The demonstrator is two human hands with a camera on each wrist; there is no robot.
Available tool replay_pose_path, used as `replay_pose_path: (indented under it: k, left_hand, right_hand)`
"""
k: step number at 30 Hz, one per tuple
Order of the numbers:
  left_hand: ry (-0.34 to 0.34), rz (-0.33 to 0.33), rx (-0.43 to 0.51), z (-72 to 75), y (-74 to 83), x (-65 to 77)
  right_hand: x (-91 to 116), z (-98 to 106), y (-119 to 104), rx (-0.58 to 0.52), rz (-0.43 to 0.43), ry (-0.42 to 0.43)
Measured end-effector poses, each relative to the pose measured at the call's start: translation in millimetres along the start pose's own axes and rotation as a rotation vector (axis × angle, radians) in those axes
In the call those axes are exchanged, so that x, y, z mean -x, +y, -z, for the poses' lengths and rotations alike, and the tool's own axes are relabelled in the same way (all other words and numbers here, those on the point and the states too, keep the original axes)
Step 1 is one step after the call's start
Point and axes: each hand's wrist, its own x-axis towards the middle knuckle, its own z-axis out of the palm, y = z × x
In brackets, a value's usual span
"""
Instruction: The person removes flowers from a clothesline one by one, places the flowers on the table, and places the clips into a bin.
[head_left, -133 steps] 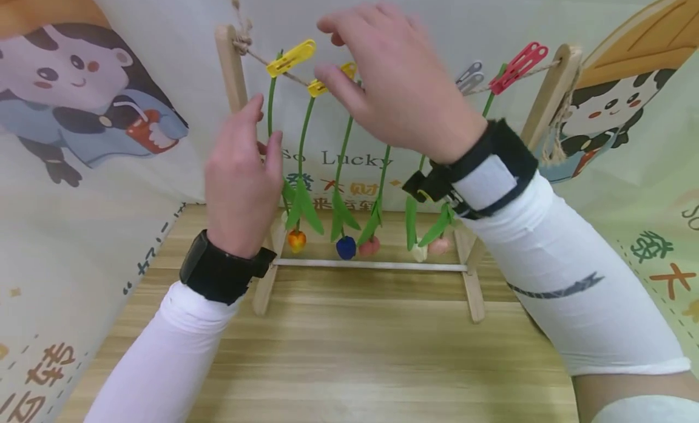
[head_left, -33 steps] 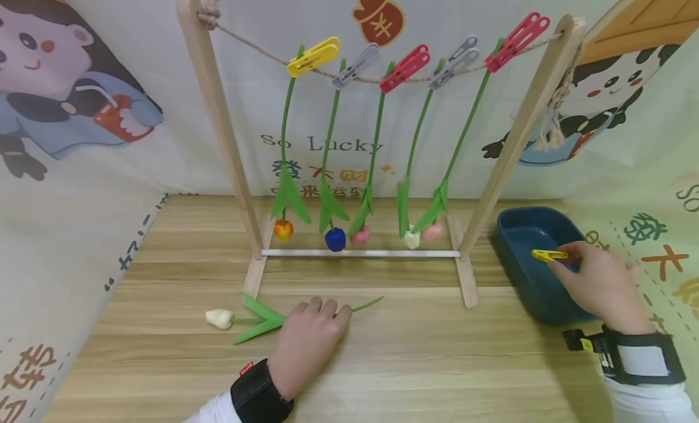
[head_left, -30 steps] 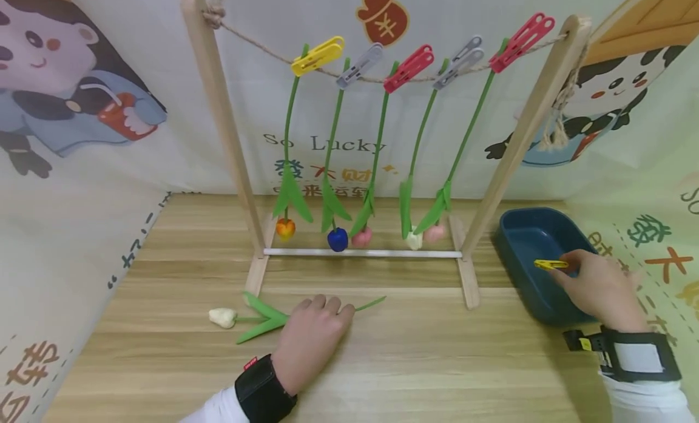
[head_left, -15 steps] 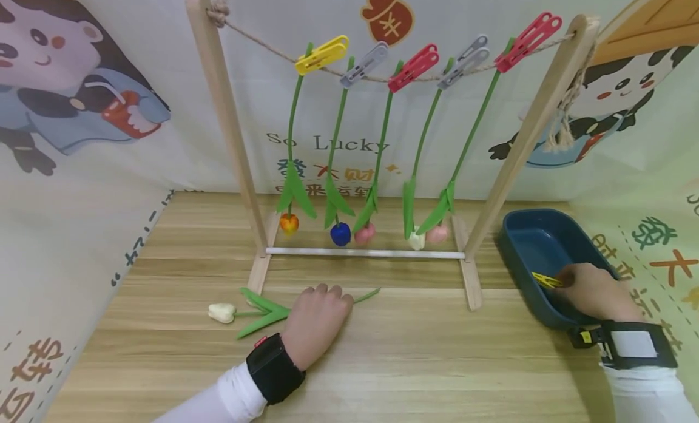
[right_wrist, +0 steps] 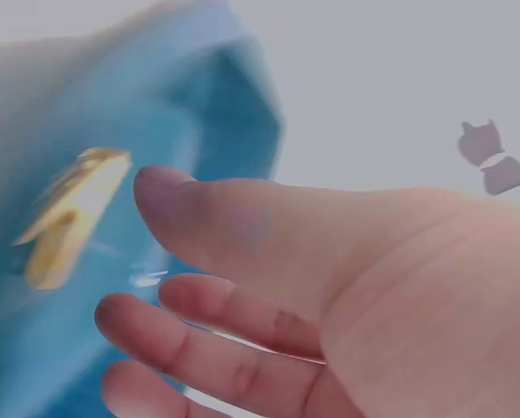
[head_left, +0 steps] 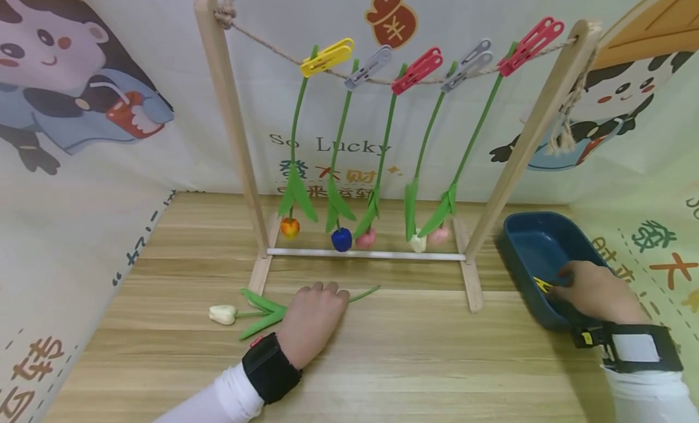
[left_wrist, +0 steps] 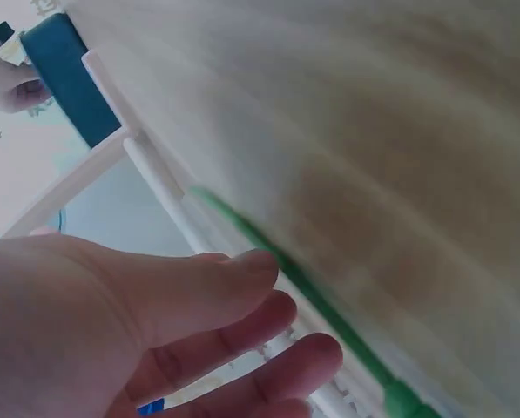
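A white tulip (head_left: pixel 222 314) lies on the wooden table in front of the rack, its flower to the left and its stem to the right. My left hand (head_left: pixel 314 323) is over the stem; in the left wrist view the thumb tip is right at the green stem (left_wrist: pixel 329 318), with the fingers loosely bent and not wrapped round it. At the right, my right hand (head_left: pixel 597 289) reaches into the dark blue box (head_left: pixel 510 247). A yellow clothespin (right_wrist: pixel 77 218) lies in the box, just beyond the spread thumb and fingers, apart from them.
A wooden rack (head_left: pixel 235 125) stands at the back with a sagging rope (head_left: pixel 264 42). Several tulips hang from it head down, held by a yellow clothespin (head_left: pixel 327 57), red clothespins (head_left: pixel 417 71) and grey clothespins (head_left: pixel 368 67). A white rod (head_left: pixel 366 254) joins its feet.
Both hands came down from the rack's rope. My right hand lowered the yellow clothespin into the box and let go of it. A grey clothespin now hangs second from left. The left hand stays by the stem.
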Motion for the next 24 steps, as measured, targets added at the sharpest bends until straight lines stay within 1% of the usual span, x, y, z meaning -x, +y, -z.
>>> replay_pose_path:
  k: [3, 7, 10, 12, 15, 18, 24]
  left_hand:
    - [0.007, 0.016, 0.016, 8.5, -4.2, 1.5]
    - [0.038, 0.034, 0.053, 23.9, -10.8, 2.4]
    - [0.071, 0.047, 0.096, 36.3, -16.5, 1.5]
    - [0.104, 0.067, 0.124, 45.1, -20.6, 0.4]
    - [0.192, 0.11, 0.164, 59.4, -27.9, -2.0]
    - [0.295, 0.141, 0.21, 72.9, -37.2, -5.1]
    - [0.449, 0.168, 0.31, 95.5, -57.6, -12.1]
  right_hand:
    - [5.8, 13.0, -17.5, 0.016, 0.026, 0.04]
    - [17.6, 31.1, -50.8, 0.04, 0.06, 0.117]
    - [26.7, 43.3, -78.6, 0.085, 0.134, 0.192]
    - [32.5, 50.8, -97.3, 0.121, 0.189, 0.244]
    - [40.6, 61.0, -123.0, 0.151, 0.277, 0.335]
    - [47.5, 71.1, -145.5, 0.145, 0.372, 0.424]
    - [55.7, 95.8, -188.1, 0.141, 0.542, 0.574]
